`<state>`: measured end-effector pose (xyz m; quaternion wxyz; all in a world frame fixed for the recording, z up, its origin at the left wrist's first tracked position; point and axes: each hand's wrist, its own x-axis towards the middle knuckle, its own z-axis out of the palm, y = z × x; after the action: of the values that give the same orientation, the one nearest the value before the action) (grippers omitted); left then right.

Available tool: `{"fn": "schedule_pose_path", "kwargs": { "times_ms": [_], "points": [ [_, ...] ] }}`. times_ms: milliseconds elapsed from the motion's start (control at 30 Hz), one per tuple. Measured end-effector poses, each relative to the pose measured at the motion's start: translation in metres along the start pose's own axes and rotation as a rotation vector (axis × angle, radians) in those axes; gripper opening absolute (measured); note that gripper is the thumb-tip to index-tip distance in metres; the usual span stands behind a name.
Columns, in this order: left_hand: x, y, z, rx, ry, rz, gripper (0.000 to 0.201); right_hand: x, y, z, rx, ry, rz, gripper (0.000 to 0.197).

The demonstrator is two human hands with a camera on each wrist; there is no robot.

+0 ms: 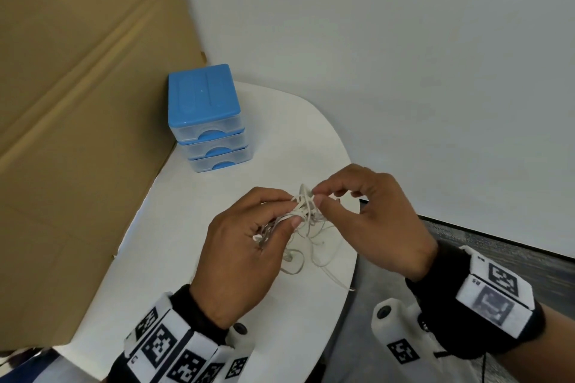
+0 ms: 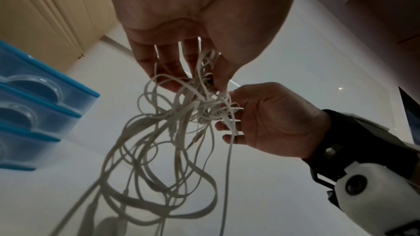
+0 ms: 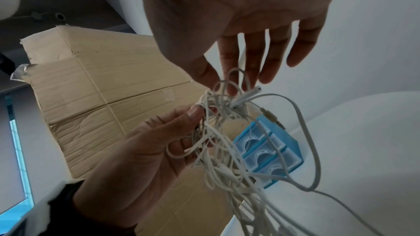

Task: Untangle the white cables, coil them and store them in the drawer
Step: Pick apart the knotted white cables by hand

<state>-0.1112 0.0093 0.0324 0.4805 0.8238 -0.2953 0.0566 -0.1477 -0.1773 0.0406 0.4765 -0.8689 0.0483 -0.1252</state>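
A tangle of white cables [image 1: 306, 216] hangs above the white table [image 1: 280, 127], held between both hands. My left hand [image 1: 293, 210] grips the bunch, thumb pressed on the flat strands, and loose loops [image 2: 163, 164] trail down to the tabletop. My right hand [image 1: 317, 197] pinches a strand at the top of the knot between thumb and forefinger, the other fingers [image 3: 297, 51] spread. A jack plug [image 3: 271, 116] sticks out of the tangle. The blue three-drawer unit [image 1: 207, 121] stands at the table's far left with all drawers closed.
A large cardboard sheet [image 1: 77, 102] leans along the table's left side, right behind the drawer unit. A white wall [image 1: 404, 40] rises behind. The table's curved right edge [image 1: 350, 258] drops to grey floor [image 1: 497, 246].
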Motion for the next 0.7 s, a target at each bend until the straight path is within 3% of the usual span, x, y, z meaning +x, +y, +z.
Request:
{"fn": "schedule_pose_path", "kwargs": {
  "times_ms": [167, 267, 367, 467, 600, 700],
  "points": [
    [0.002, -0.005, -0.002, -0.039, -0.023, -0.052, 0.013, -0.002, -0.005, 0.002, 0.121, -0.074, -0.011, 0.008],
    [0.002, -0.002, -0.005, -0.134, -0.112, -0.129, 0.010, -0.002, -0.008, 0.001, 0.157, -0.095, -0.033, 0.003],
    [0.001, 0.004, -0.006, -0.275, -0.182, -0.248, 0.024, -0.003, -0.010, 0.002, 0.216, -0.117, 0.009, 0.005],
    [0.001, 0.000, -0.002, -0.204, -0.100, -0.278, 0.026, -0.003, -0.011, 0.003, 0.230, -0.097, 0.030, 0.008],
    [0.005, -0.009, -0.003, -0.139, -0.050, -0.312, 0.017, 0.005, -0.015, -0.005, 0.521, -0.011, 0.183, 0.012],
    [0.005, -0.014, -0.008, -0.087, -0.094, -0.290, 0.016, 0.010, -0.019, -0.015, 0.716, -0.117, 0.287, 0.012]
  ]
}}
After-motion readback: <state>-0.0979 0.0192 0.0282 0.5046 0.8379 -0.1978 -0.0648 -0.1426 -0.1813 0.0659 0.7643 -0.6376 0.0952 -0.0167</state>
